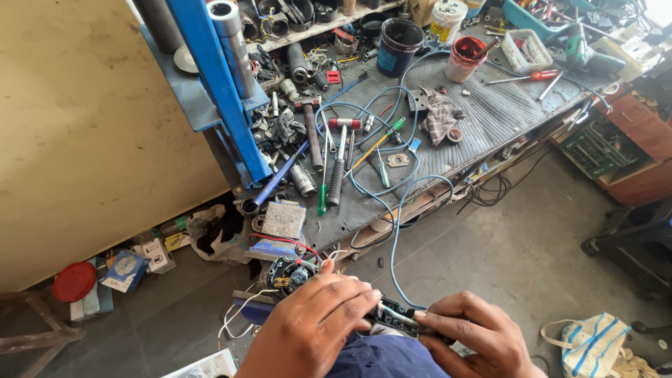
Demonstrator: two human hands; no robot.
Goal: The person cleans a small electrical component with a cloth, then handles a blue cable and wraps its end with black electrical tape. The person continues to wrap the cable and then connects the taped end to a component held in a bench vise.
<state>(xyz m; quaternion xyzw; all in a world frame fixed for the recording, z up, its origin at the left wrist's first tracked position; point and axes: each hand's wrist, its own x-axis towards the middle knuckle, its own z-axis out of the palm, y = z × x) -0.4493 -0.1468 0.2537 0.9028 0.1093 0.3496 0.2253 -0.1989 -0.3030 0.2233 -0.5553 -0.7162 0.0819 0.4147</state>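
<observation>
A person is sitting and looking down at their own two bare hands, which are meeting low in the view over a lap in blue cloth. The left hand point(315, 325) is curling over a small black electrical part point(395, 315), its grip pressed together with the fingertips pinching the part's near end. The right hand point(476, 336) is gripping the same black part from the other side, fingers closed around it, so the part is lying between both hands, just above the lap. A thin blue cable point(397, 245) is running from this part up across the grey floor point(504, 245) to the counter. Just beyond the left hand, a round black motor piece point(292, 274) with copper windings and red and white wires is sitting near the counter's lower edge. The counter point(490, 115), a dark ribbed surface, is stretching away diagonally and is carrying many tools: a hammer point(311, 133), a green-handled screwdriver point(323, 196), a red-handled screwdriver point(528, 77), a crumpled checked rag point(439, 115), a dark blue bucket point(397, 43) and a red-stained plastic pot point(465, 57). A blue metal press frame point(213, 84) is standing at the counter's left end, against a pale yellow wall point(77, 140). A red lid point(74, 281) is lying on the floor at the left, and a white and blue bag point(591, 343) is resting on the floor at the right.
</observation>
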